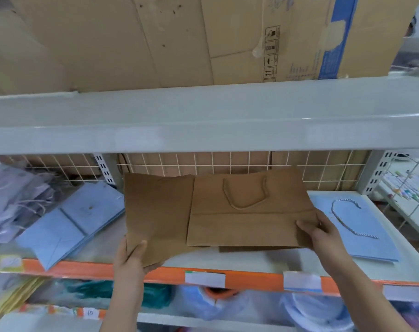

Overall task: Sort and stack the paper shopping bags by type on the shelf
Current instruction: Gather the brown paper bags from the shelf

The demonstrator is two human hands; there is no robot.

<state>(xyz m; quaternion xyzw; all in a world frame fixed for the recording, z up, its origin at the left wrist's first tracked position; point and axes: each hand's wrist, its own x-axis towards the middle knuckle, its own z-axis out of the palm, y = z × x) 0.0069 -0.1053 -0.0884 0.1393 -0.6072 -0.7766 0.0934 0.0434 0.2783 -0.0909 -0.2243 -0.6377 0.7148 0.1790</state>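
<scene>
At the far left of the shelf [251, 262], a loose heap of pale lilac bags [14, 202] with twine handles lies behind a slanted stack of light blue bags [67, 224], whose near corner juts over the orange shelf edge [246, 277].

In the middle, the left hand [132, 256] pinches the near left corner of a plain brown kraft bag [155, 212], thumb on top and fingers underneath, so that corner hangs off the front of the shelf. Partly overlapping it on the right is a second brown kraft bag [249, 219], lying flat with its twisted paper handle [245, 192] facing up. The right hand [323, 233] clamps this bag's near right edge, thumb pressed on top. A further brown sheet peeks out beneath its near edge.

To the right, a light blue bag with a striped rope handle [369, 236] lies flat, just beside the right hand. A white wire grid [227, 168] backs the shelf, and a big cardboard box [179, 39] sits on the tier above.

The brown bags appear to be mid-alignment into one stack. The risk is that they are offset: pushing them together from opposite corners could buckle or crease the paper, or catch the raised handle under the neighbouring sheet. The left bag's overhanging corner could also let it slide off the front if the pinch loosens, and a wide sweep of the right hand could drag the blue bag out of place.
</scene>
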